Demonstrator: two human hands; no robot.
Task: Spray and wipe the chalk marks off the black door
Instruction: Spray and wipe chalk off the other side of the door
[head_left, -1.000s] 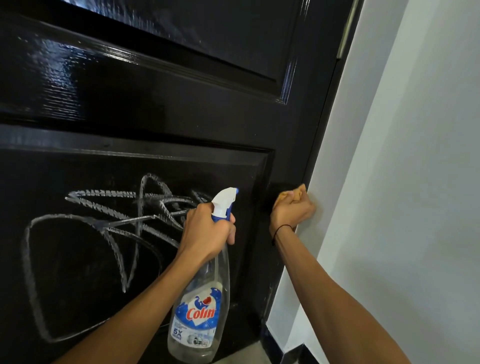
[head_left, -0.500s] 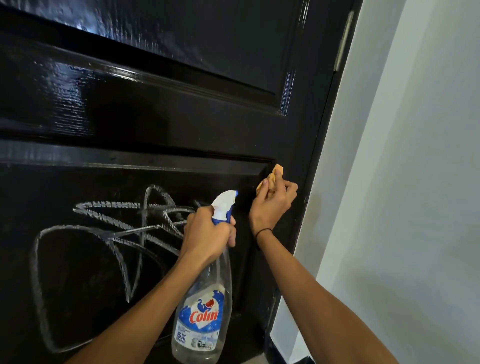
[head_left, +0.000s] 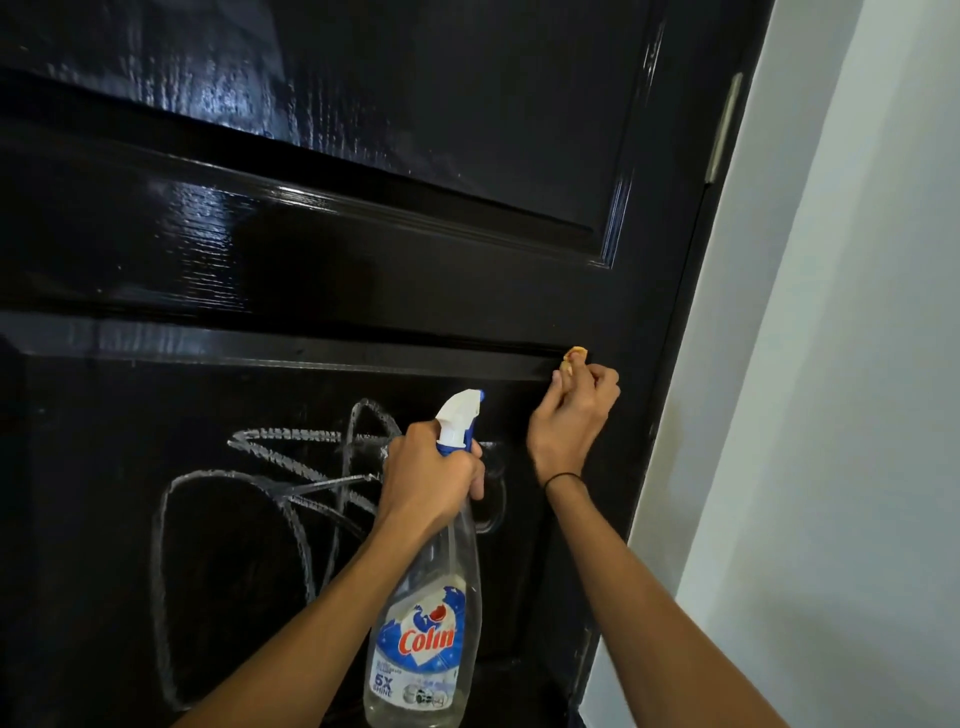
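At lower centre, my left hand (head_left: 431, 478) grips the spray bottle (head_left: 423, 639) before the chalk marks (head_left: 270, 483). Right of it, my right hand (head_left: 574, 415) pinches a yellow cloth (head_left: 574, 355) against the black door (head_left: 363, 260).

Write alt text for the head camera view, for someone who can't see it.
A left hand grips a clear spray bottle before white chalk marks on a glossy black door. The right hand pinches a small yellow cloth at the lower panel's top corner.

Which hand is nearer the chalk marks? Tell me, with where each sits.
Left. The left hand grips the spray bottle right over the chalk marks. The right hand holds a yellow cloth up at the panel's top right corner, beyond them.
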